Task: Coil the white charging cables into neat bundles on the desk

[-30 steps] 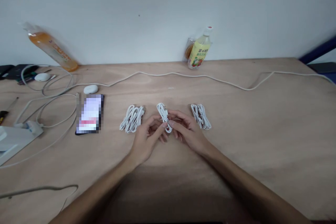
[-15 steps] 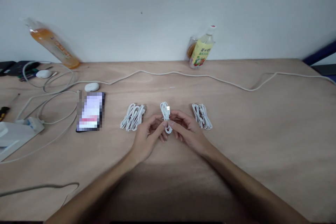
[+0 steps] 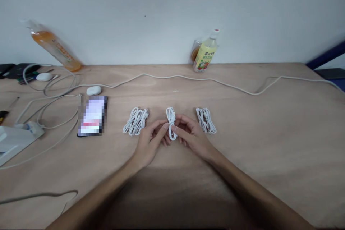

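Note:
Between my two hands is a white USB cable [image 3: 171, 115], folded into a small upright bundle with its plug near the top right. My left hand [image 3: 153, 137] pinches the bundle's left side between thumb and fingers. From the right, my right hand [image 3: 192, 134] grips it the same way, thumb against the middle. Some of the fingertips are hidden behind the cable. Just left of my left hand lie several bundled white cables [image 3: 134, 122] in a row. Beyond my right hand rest more bundled white cables [image 3: 206, 120].
A phone [image 3: 93, 115] and a white earbud case [image 3: 93, 90] lie left. A long white cord [image 3: 178, 76] crosses the table behind my hands. A yellow-labelled bottle [image 3: 206, 52] and an orange drink bottle [image 3: 56, 48] lean at the wall. A power strip [image 3: 20, 138] sits far left.
The bundle has turned slightly in my fingers, its lower loop now showing further down. Both hands stay at nearly the same place. The view has shifted a little.

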Demonstrator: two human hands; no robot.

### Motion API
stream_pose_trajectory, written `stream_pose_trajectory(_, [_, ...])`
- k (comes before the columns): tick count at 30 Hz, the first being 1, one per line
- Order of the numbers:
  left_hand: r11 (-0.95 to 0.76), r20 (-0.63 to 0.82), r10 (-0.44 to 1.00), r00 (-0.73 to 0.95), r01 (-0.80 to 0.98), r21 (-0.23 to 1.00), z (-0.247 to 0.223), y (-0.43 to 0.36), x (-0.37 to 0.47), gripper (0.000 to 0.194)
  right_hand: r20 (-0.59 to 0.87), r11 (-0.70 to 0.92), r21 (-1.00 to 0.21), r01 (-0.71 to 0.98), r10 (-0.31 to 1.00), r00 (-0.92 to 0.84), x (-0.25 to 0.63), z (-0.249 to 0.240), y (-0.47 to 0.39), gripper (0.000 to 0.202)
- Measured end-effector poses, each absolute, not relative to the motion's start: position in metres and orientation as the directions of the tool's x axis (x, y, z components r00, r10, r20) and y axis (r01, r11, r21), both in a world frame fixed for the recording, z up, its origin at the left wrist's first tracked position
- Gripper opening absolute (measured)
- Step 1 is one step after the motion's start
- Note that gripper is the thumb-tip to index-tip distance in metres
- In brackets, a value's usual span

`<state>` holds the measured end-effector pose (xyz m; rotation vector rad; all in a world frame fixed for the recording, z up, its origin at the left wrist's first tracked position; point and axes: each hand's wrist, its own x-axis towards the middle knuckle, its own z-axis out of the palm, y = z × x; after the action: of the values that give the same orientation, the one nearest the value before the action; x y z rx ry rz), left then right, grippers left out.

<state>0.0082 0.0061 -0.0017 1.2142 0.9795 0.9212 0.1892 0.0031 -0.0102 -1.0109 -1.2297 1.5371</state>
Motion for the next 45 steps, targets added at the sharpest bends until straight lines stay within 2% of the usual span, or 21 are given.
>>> stream_pose_trajectory(4, [0.116, -0.089, 0.943, 0.32, -0.068, 0.991, -0.0039, 0.0072, 0.0087, 0.049, -0.077, -0.119, -0.982, -0.149, 0.962, -0.263, 0.1889, -0.0126, 0.0036, 0.039])
stream_pose_trajectory(34, [0.153, -0.117, 0.931, 0.346, -0.078, 0.985, -0.0011, 0.0105, 0.0074, 0.045, -0.115, -0.157, -0.979, -0.132, 0.953, -0.28, 0.1897, -0.0079, 0.0031, 0.036])
stream_pose_trajectory(45, [0.15, -0.123, 0.939, 0.321, -0.061, 0.987, -0.0042, 0.0102, 0.0079, 0.047, -0.118, -0.142, -0.984, -0.104, 0.971, -0.209, 0.1871, -0.0092, 0.0029, 0.039])
